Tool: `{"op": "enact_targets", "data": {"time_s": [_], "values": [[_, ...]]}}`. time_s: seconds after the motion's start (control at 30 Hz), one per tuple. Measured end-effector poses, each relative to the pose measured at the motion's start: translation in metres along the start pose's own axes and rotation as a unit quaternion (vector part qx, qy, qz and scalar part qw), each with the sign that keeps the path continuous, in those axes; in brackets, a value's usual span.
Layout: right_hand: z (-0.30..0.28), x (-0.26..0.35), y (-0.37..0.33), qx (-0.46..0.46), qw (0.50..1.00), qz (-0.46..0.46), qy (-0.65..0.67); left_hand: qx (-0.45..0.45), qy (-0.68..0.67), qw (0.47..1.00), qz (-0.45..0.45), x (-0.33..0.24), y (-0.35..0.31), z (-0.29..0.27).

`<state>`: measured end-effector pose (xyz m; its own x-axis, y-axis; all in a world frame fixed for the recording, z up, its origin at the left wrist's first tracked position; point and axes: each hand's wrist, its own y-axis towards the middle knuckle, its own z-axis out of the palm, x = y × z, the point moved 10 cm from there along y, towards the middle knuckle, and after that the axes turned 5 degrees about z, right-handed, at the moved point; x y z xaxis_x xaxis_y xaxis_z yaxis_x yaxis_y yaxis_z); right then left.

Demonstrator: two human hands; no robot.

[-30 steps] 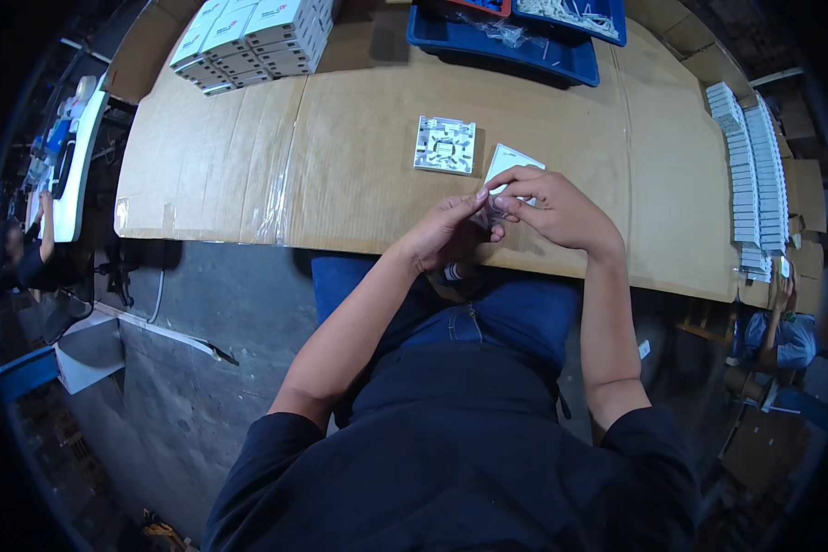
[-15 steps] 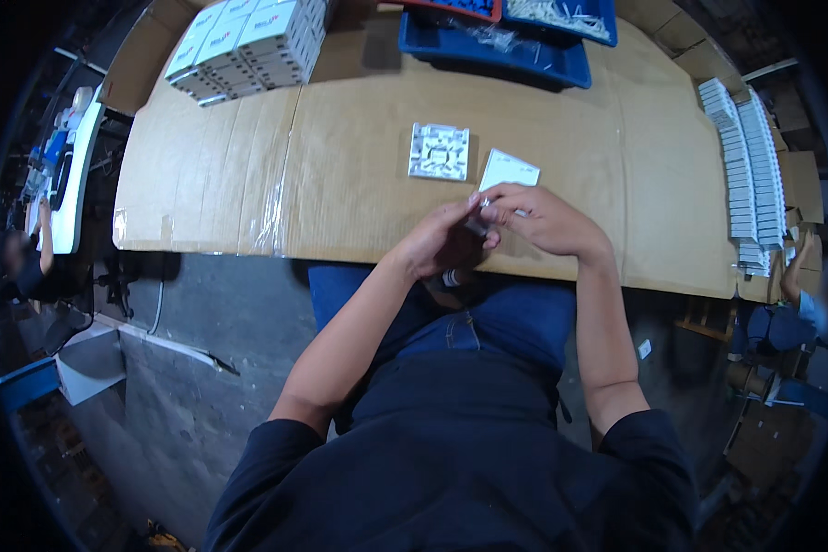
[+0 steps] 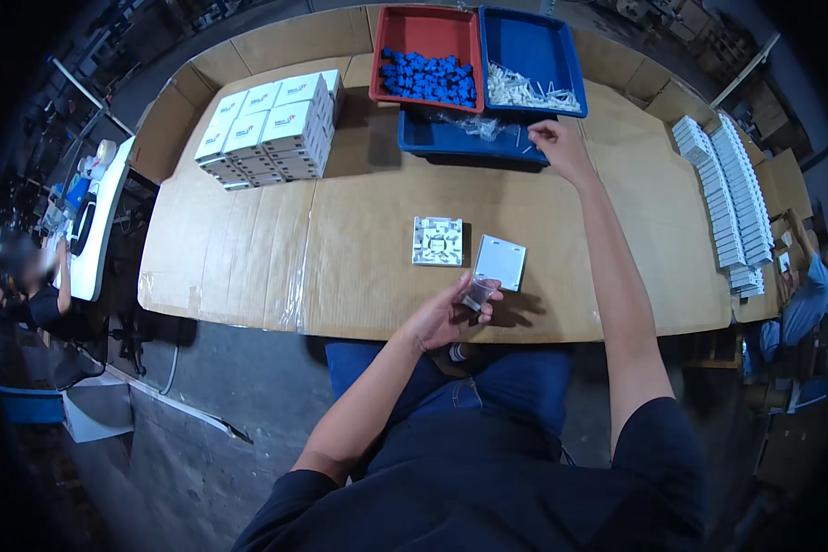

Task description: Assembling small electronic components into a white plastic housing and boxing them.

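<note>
My left hand (image 3: 449, 315) is above the table's near edge, its fingers closed around a small clear plastic bag (image 3: 477, 293). Reaching far forward, my right hand (image 3: 561, 147) is over the front blue tray (image 3: 432, 138). Its fingertips are pinched together; what they hold, if anything, is too small to make out. Thin white pieces and crumpled clear plastic (image 3: 481, 127) lie in that tray beside it. A square white plastic case (image 3: 438, 242) with moulded inner parts lies on the table. Just right of it, close to my left hand, is a flat white cover (image 3: 500, 264).
Behind the front tray, a red bin (image 3: 384, 55) holds blue plastic parts and a blue bin (image 3: 534, 41) holds white sticks. White boxes (image 3: 265, 129) are stacked at left. Long rows of white cases (image 3: 727, 198) stand at right. Other people work at both sides.
My right hand has left my left hand and reached forward to the front blue tray. My left hand stays near the table edge, with the clear bag now showing. The view has tilted up.
</note>
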<state>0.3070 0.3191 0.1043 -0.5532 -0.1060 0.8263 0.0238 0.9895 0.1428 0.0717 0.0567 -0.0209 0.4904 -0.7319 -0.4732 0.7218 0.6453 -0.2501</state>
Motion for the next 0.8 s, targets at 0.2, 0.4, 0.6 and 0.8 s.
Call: {"op": "enact_targets", "data": {"time_s": [0.2, 0.4, 0.6, 0.8], "values": [[0.002, 0.016, 0.063, -0.154, 0.973, -0.006, -0.174, 0.015, 0.014, 1.0, -0.004, -0.004, 0.0, 0.003], [0.031, 0.016, 0.104, -0.151, 0.962, 0.047, -0.224, 0.052, -0.064, 0.997, -0.004, -0.001, 0.007, 0.013], [0.038, 0.016, 0.11, -0.172, 0.927, 0.151, -0.296, 0.078, -0.032, 0.996, 0.0, -0.004, 0.002, 0.02], [0.037, 0.018, 0.114, -0.198, 0.916, 0.171, -0.303, 0.057, 0.006, 0.998, 0.002, -0.006, 0.007, 0.014]]}}
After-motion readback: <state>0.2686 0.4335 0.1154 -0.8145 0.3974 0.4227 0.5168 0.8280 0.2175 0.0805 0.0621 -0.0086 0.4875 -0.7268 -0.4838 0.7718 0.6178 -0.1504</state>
